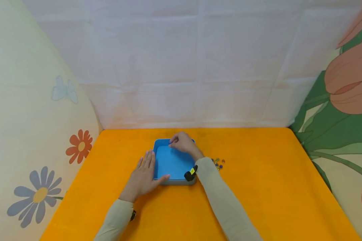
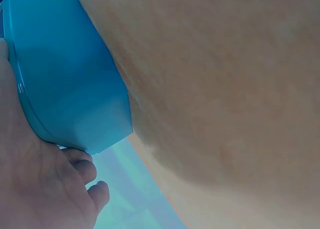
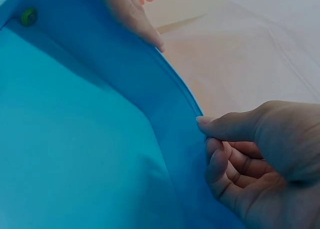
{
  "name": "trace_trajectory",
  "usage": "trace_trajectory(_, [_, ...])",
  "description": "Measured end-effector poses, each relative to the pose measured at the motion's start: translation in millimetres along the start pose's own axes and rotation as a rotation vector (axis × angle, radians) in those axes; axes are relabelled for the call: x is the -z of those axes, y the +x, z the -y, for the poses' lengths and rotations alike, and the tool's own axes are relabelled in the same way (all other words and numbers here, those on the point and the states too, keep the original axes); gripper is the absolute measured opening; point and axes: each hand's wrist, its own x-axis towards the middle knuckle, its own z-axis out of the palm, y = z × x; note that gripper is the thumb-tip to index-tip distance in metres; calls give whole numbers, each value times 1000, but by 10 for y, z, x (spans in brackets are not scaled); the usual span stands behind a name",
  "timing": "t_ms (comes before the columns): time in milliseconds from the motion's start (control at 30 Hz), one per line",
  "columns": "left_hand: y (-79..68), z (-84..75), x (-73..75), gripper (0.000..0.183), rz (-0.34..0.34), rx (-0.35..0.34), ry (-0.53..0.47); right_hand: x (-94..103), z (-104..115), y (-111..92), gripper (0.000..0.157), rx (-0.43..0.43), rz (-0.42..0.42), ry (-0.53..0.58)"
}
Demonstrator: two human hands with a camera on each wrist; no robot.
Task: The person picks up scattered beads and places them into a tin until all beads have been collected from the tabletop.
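Note:
A shallow blue box stands on the orange tabletop. My left hand lies along its left side, fingers straight and thumb stretched over the near rim; the left wrist view shows that hand against the box wall. At the far rim, my right hand has thumb and forefinger pinched together. In the right wrist view the right hand seems to pinch the box's rim; whether something small is hidden between the fingertips is unclear. A green-yellow marble sits in one corner inside.
Several small marbles, blue, yellowish and reddish, lie on the orange tabletop just right of the box. A white cloth backdrop rises behind the table's far edge. Flowered cloths hang at both sides.

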Motion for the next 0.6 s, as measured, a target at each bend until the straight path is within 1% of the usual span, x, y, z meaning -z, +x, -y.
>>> trace_trajectory(200, [-1, -13, 6, 118, -4, -3, -2, 5, -10, -2, 19, 20, 5, -7])
trace_trajectory(367, [-1, -25, 18, 117, -7, -4, 0, 30, 9, -16, 20, 0, 2, 2])
trace_trajectory(500, [-5, -27, 26, 117, 6, 2, -5, 52, 21, -33, 20, -19, -1, 4])
trace_trajectory(600, [-10, -25, 33, 117, 9, 0, -7, 61, 13, -38, 20, -18, -6, 4])
